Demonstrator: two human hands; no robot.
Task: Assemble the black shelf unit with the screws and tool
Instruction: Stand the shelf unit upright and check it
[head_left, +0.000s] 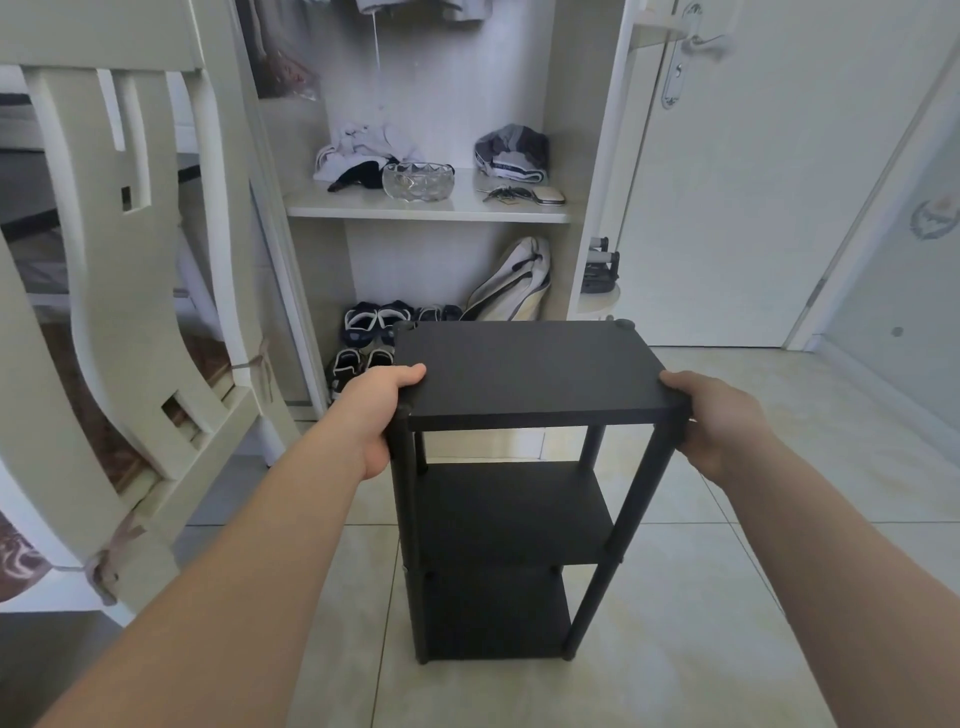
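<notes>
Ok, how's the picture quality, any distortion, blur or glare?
Head view: wide-angle distortion bows the chair and door; the black shelf unit is so dark its lower boards lose detail; the left hand and right hand are sharp; soft light, no harsh glare.

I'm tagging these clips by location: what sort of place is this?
Probably a home bedroom: an open wardrobe holding clothes and shoes, a white door beside it, and a tiled floor.

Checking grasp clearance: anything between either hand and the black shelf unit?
Nothing visible. The left hand and right hand both grip the shelf unit directly at its top near corners, thumbs on top.
</notes>
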